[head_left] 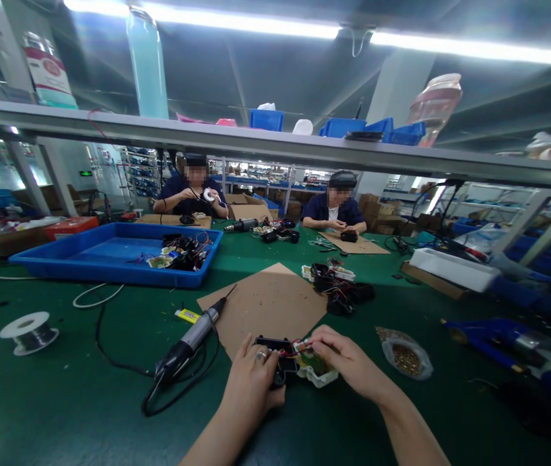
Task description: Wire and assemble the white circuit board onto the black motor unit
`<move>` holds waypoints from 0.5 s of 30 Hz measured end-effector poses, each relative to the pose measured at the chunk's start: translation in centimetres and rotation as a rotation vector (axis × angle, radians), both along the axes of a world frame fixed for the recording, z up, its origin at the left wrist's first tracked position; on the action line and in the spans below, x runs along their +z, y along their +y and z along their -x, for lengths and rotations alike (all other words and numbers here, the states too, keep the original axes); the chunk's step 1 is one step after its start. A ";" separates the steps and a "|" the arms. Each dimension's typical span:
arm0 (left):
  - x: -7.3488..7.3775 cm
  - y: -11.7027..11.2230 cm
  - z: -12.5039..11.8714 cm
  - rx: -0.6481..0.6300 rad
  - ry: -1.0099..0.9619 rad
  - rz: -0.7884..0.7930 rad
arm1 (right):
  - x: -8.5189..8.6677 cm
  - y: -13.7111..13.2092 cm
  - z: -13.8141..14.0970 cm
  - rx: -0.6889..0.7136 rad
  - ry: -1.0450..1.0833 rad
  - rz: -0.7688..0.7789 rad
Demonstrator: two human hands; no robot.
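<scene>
left hand [251, 378]: clamped on a black plastic housing [275, 353], near table [62, 401] edge
right hand [348, 362]: fingers pinching the little circuit board [315, 366] with wires
soldering iron [193, 336]: lying just left, tip on the cardboard sheet [268, 301]
screw bag [404, 353]: off to the right

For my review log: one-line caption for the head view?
Both hands, left hand and right hand, hold a wired black part beside a soldering iron.

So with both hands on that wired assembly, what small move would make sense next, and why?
Probably steady the black part with the left hand while the right hand seats the white board piece: the wires between them look loose, and the soldering iron lies unused beside the left hand.
</scene>
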State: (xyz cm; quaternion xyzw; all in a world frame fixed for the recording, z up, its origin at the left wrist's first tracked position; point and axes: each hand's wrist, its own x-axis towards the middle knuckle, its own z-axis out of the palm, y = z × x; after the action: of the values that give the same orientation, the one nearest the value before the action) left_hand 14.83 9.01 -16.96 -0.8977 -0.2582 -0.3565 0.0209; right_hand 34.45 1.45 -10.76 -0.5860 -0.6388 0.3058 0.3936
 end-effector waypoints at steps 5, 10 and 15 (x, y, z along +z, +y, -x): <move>0.3 -0.1 0.1 -0.018 0.019 0.014 | -1.8 1.9 2.2 0.057 0.290 -0.002; 0.4 -0.2 0.3 -0.054 -0.009 0.078 | -2.4 3.7 4.2 -0.059 0.281 -0.053; 0.5 0.0 0.5 -0.095 -0.078 0.113 | -2.4 4.4 5.9 -0.118 0.082 -0.119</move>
State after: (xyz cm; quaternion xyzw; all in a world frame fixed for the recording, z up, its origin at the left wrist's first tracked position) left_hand 14.28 9.01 -16.47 -0.8942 -0.2356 -0.3765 -0.0567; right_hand 28.53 5.82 -13.13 -0.5853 -0.6034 0.2674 0.4710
